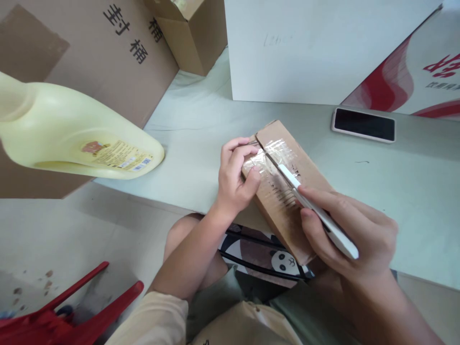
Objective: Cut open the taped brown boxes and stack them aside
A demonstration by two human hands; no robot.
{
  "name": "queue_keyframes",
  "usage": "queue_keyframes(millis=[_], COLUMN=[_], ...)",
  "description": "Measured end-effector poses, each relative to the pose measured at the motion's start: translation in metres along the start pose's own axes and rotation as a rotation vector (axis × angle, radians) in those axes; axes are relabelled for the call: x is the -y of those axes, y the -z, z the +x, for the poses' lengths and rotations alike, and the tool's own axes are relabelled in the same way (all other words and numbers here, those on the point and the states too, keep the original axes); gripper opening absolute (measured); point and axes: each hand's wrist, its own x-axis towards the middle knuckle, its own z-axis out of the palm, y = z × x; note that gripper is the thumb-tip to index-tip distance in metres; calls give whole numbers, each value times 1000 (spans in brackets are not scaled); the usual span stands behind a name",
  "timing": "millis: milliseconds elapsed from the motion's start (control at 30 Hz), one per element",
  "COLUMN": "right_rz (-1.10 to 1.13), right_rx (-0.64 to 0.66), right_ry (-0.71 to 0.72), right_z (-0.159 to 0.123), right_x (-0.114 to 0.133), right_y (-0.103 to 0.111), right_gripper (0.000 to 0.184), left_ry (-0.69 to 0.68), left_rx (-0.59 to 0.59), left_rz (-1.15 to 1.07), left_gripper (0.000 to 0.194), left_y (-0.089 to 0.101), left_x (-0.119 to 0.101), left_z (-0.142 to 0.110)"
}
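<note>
A small brown cardboard box [305, 165] with clear tape across its top lies slantwise at the front edge of the table. At its far left end, my left hand [235, 175] grips it, fingers on the top and over the corner. My right hand [355, 230] is closed around a white utility knife [334, 232]. The knife's front end rests along the seam between the flaps, over the tape. Whether a blade sticks out, I cannot tell. Dark scuffs and scratches mark the tape near the knife.
A large yellow bottle [72, 129] stands at the left before a big carton [89, 57]. Behind are an open small carton [201, 38], a white box [287, 52] and a red-and-white box [424, 72]. A phone [363, 125] lies at the right. A red stool [89, 306] is on the floor.
</note>
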Motion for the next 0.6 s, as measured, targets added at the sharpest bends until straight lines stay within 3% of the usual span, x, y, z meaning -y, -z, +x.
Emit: queue_keyframes(millis=[200, 600], right_rz=[-36, -5], right_rx=[42, -9], right_ry=[-3, 57], right_z=[2, 2], right_x=[2, -2], right_y=[0, 0], right_gripper=[28, 24], left_ry=[-12, 4], left_rx=[-14, 13], left_rz=[-7, 29], left_gripper=[38, 40], left_y=[-2, 0], left_x=[-1, 0], left_z=[0, -1])
